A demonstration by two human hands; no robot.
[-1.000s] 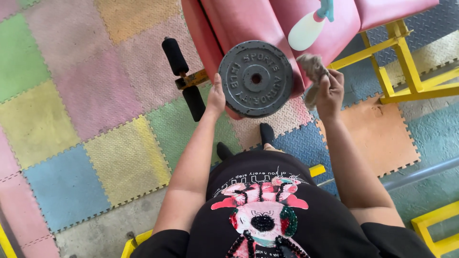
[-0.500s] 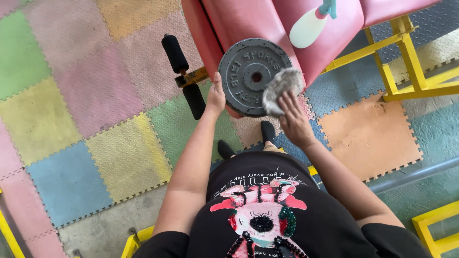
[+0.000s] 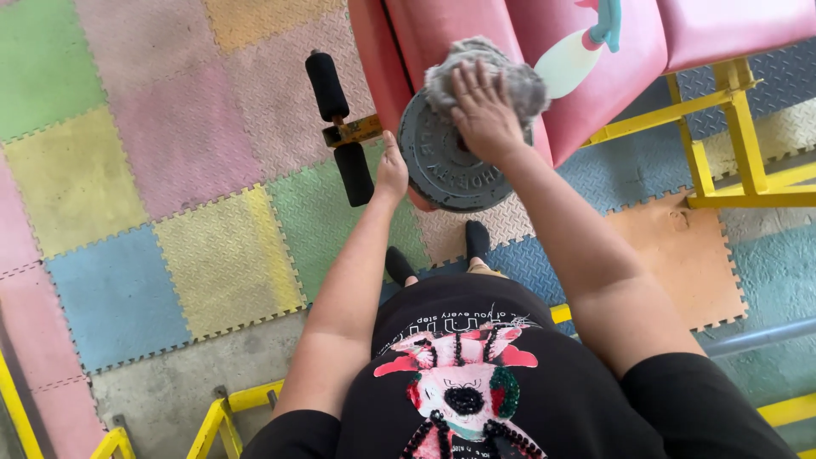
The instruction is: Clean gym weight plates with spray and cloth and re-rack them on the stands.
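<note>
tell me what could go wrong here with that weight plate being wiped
1. The left hand alone props the grey weight plate at its edge; pressure from the right hand rubbing the grey cloth could tip it loose.
2. The person's feet in black socks stand right under the plate, so a drop would likely land on them.
3. The plate seems to lean on the pink bench pad, a smooth surface it might slide down.
</note>
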